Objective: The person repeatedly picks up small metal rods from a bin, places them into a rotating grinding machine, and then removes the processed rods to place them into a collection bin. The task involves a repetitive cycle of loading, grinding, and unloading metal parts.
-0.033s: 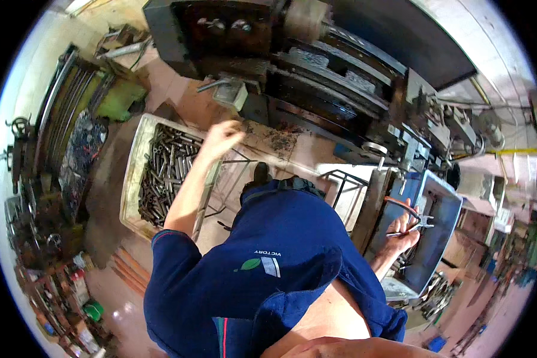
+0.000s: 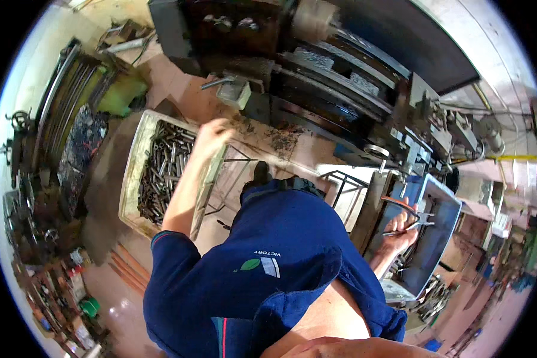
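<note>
My left hand [image 2: 213, 136] is above the upper right rim of a cream plastic tub [image 2: 129, 200], its fingers curled closed. Blur and its own fingers hide whatever it may hold. Inside the tub lies a heap of short metal tubes [image 2: 163, 173]. On the right, my right hand [image 2: 401, 231] is wrapped round a pair of pliers [image 2: 422, 219] with orange handles. The handles are spread, and the jaws point right, over a blue plastic bin [image 2: 443, 232]. Some metal pieces show at the bottom of that bin, partly behind my hand and wrist.
A large dark lathe [image 2: 340, 89] stretches across the far side, its carriage and handwheel [image 2: 375, 150] close to the blue bin. A small pale box [image 2: 235, 94] sits by its base. Another machine [image 2: 71, 89] is at far left; rust-coloured bars [image 2: 128, 268] lie on the floor.
My left hand has shifted slightly left, toward the tub. My right hand stays at the blue bin with the pliers, almost unmoved.
</note>
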Available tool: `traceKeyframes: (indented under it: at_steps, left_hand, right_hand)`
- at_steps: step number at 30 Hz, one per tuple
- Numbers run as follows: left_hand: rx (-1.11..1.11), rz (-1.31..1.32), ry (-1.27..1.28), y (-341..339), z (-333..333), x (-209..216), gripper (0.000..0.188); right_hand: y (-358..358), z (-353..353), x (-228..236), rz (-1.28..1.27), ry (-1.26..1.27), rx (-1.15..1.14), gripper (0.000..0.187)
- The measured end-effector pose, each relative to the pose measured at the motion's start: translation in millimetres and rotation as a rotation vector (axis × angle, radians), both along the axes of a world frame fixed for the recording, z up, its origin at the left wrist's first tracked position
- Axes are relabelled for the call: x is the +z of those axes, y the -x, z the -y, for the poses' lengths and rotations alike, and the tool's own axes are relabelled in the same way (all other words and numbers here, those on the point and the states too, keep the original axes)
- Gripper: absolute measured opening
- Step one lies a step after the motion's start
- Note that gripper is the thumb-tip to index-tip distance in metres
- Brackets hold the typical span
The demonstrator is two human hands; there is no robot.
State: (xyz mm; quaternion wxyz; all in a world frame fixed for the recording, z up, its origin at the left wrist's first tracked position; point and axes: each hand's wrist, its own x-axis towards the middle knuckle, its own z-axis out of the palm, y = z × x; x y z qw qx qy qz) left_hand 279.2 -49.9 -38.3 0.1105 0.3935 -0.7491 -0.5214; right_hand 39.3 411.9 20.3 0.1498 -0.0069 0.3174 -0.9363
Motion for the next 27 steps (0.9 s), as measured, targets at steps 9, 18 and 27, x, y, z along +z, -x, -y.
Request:
traceKeyframes:
  at_steps: [9, 18, 27]
  left_hand:
    - [0.395, 0.228, -0.040, -122, 62, -137, 0.029]
    - [0.536, 0.693, 0.178, -75, 51, -117, 0.033]
    - [0.599, 0.634, 0.145, -78, 42, -133, 0.032]
  right_hand:
    - [-31, 129, -4, 0.128, -0.313, 0.558, 0.062]
    - [-31, 159, -10, 0.138, -0.465, 0.642, 0.054]
    - [-32, 161, -10, 0.142, -0.482, 0.641, 0.057]
